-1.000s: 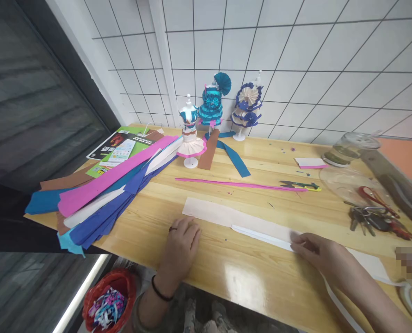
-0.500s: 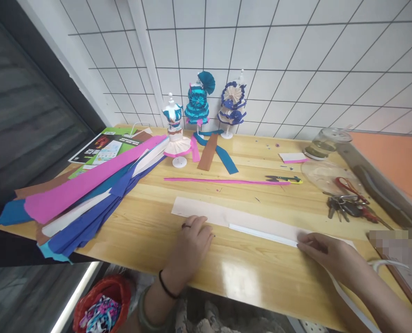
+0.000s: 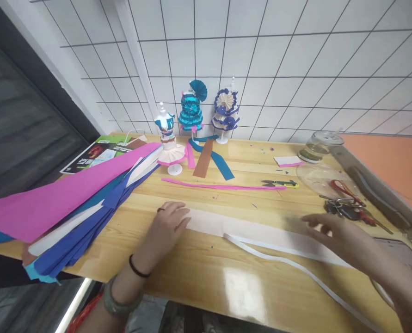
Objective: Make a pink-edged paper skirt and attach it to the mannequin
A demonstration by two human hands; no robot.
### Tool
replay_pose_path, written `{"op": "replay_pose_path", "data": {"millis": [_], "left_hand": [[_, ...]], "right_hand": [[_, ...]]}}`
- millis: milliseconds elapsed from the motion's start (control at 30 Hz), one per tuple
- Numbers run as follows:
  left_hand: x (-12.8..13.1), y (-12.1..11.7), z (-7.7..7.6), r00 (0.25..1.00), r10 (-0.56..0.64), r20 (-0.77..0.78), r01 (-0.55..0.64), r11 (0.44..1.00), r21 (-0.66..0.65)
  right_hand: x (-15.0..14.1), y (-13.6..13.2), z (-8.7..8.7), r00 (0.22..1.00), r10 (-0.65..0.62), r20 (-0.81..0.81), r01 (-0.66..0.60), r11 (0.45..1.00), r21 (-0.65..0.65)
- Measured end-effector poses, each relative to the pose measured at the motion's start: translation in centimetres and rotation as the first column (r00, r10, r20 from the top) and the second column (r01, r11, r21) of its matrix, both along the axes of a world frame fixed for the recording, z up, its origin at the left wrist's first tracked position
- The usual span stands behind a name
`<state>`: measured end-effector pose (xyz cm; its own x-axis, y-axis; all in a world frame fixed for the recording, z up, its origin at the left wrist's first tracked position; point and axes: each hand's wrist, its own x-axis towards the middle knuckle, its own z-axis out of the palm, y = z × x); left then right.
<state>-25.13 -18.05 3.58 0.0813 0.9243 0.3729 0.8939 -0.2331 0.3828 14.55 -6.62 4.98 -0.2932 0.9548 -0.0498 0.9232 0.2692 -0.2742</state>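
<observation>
A long pale pink paper strip (image 3: 247, 225) lies across the wooden table. My left hand (image 3: 167, 226) rests on its left end, palm down with the fingers laid out. Over the strip's right part hovers my right hand (image 3: 325, 229), slightly blurred, fingers loosely bent and apart, with nothing visible in them. A narrow white ribbon-like strip (image 3: 296, 263), perhaps tape backing, starts at the paper's lower edge near its middle and curves away to the lower right, off the table's front. My right forearm covers the paper's right end.
Three small dress forms in paper dresses, one white (image 3: 167, 138), one teal (image 3: 191, 111) and one blue-and-cream (image 3: 225, 111), stand at the back. Coloured paper strips (image 3: 70, 189) fan out left. Snips (image 3: 278, 183), keys (image 3: 347, 209), a lidded glass jar (image 3: 318, 147) and a phone (image 3: 400, 252) lie rightward.
My right hand has let go of the narrow white strip and lifted; that strip now bows away from the paper. My left hand has shifted left onto the paper's end. The view has moved.
</observation>
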Motion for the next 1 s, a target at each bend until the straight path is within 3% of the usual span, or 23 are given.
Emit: {"op": "replay_pose_path", "data": {"millis": [67, 100, 200, 267, 367, 533, 767, 867, 1000], "left_hand": [[-1.5, 1.4, 0.2, 0.999, 0.029, -0.032, -0.029, 0.999, 0.014], [-2.1, 2.2, 0.1, 0.999, 0.039, -0.038, -0.038, 0.999, 0.024], [-3.2, 4.5, -0.2, 0.997, 0.055, -0.048, -0.053, 0.998, 0.029], [-3.3, 5.8, -0.6, 0.997, 0.05, -0.059, -0.05, 0.999, 0.001], [-3.1, 7.1, -1.2, 0.997, 0.031, -0.073, -0.034, 0.999, -0.031], [-2.3, 8.2, -1.5, 0.995, -0.002, -0.097, -0.002, 0.999, -0.034], [0.1, 10.1, -1.3, 0.989, -0.091, -0.118, 0.087, 0.995, -0.041], [1.8, 10.7, -1.2, 0.979, -0.14, -0.148, 0.13, 0.989, -0.076], [3.5, 11.3, -1.3, 0.975, -0.119, -0.188, 0.105, 0.991, -0.083]], "right_hand": [[-2.8, 1.9, 0.7, 0.994, 0.107, -0.008, -0.107, 0.994, 0.017], [-4.3, 3.0, 0.8, 0.986, 0.168, -0.008, -0.166, 0.982, 0.089], [-8.5, 6.1, -0.3, 0.931, 0.351, 0.104, -0.366, 0.886, 0.286], [-10.7, 7.5, -1.4, 0.861, 0.442, 0.254, -0.5, 0.826, 0.26], [-12.6, 8.2, -2.5, 0.811, 0.489, 0.322, -0.568, 0.789, 0.233], [-13.1, 7.5, -2.2, 0.769, 0.53, 0.357, -0.621, 0.753, 0.22], [-12.4, 6.4, -0.8, 0.833, 0.48, 0.275, -0.547, 0.791, 0.275], [-12.2, 5.5, 0.9, 0.882, 0.461, 0.093, -0.47, 0.851, 0.234], [-11.8, 3.6, 3.7, 0.896, 0.412, -0.165, -0.402, 0.911, 0.095]]}}
